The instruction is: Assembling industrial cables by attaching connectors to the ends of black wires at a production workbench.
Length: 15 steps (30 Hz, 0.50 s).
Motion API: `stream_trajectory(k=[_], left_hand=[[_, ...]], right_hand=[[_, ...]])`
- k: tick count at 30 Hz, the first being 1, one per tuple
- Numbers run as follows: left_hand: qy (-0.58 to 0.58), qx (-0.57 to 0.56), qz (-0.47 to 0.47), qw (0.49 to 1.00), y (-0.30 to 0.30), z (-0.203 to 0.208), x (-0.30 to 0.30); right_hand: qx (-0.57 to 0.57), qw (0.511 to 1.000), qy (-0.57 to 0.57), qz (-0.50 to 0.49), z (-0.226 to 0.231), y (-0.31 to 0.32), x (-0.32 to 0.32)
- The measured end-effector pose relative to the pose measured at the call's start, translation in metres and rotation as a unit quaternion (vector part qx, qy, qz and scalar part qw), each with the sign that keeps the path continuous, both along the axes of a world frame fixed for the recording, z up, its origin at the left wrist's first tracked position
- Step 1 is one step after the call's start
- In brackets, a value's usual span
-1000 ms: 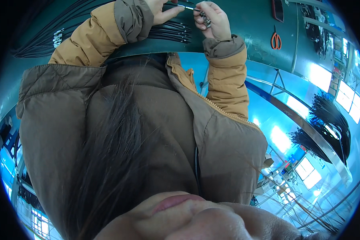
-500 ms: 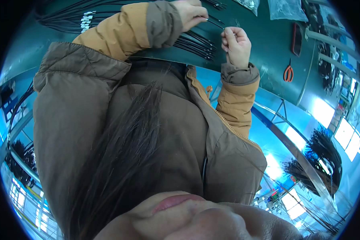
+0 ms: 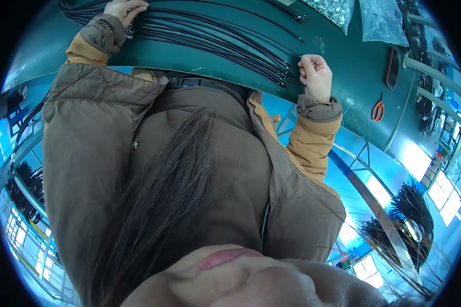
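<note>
Across the top, a green counter (image 3: 363, 82) is stretching past the worker, with black cables (image 3: 225, 48) lying along it toward 12 o'clock. Near 11, the left hand (image 3: 125, 10) is hovering over the strands, its grip unclear; between 1 and 2, the right hand (image 3: 316, 75) is gripping one cable's end. Orange-handled scissors (image 3: 377, 110) are lying near 2:30.

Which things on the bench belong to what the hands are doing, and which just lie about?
Apparently in use:
long, thin black cables, with the left hand and right hand at them
clear plastic bag of small silvery pieces, possibly

Apparently lying about:
orange-handled scissors
flat, dark rectangular object with red edge
</note>
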<state>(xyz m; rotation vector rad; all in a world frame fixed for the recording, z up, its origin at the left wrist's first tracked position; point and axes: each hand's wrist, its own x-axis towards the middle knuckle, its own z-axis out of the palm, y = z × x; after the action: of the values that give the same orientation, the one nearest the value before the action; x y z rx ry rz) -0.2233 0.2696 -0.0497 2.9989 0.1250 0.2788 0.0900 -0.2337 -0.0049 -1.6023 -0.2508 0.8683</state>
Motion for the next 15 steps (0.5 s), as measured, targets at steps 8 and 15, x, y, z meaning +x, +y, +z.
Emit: stream_trajectory(k=[8, 15], left_hand=[[0.027, -0.098, 0.022, 0.995, 0.007, -0.004, -0.006], [-0.063, -0.063, -0.074, 0.993, -0.074, 0.049, 0.078]], right_hand=[[-0.157, 0.983, -0.054, 0.075, 0.012, -0.022, -0.002], [0.062, 0.994, 0.086, -0.026, 0.014, -0.022, 0.013]])
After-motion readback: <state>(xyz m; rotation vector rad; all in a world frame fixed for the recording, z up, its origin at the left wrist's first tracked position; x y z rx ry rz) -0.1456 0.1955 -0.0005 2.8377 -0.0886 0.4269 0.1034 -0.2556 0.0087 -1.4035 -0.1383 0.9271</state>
